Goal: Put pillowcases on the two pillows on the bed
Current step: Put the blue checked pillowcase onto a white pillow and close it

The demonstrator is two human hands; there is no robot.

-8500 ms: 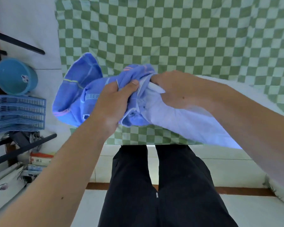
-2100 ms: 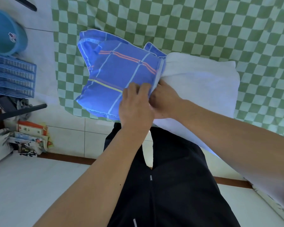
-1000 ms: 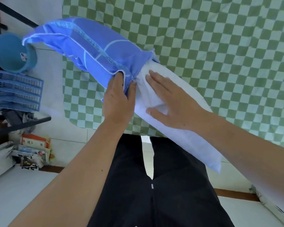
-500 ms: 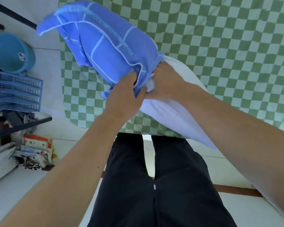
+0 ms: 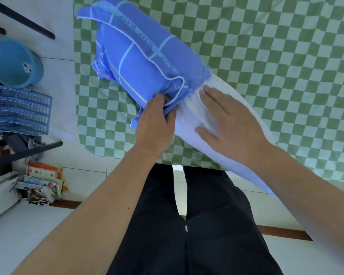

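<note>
A white pillow (image 5: 222, 155) slants over the near edge of the bed, its far end inside a blue pillowcase (image 5: 139, 62) with pale stripes and white piping. My left hand (image 5: 155, 120) grips the open hem of the pillowcase, fingers curled into the cloth. Flat on the bare white part of the pillow, just below the hem, lies my right hand (image 5: 228, 124) with its fingers spread. Roughly half of the pillow is covered. No second pillow is in view.
The bed wears a green-and-white checked sheet (image 5: 276, 66). On the floor to the left are a blue basin (image 5: 14, 62), stacked blue plastic baskets (image 5: 18, 110), black metal bars (image 5: 26, 151) and a pile of packets (image 5: 42, 183). My black-trousered legs (image 5: 197, 225) stand against the bed's edge.
My right hand has come out from the pillowcase opening and now lies flat on the white pillow. The left hand keeps its hold on the hem. The pillowcase end has swung right.
</note>
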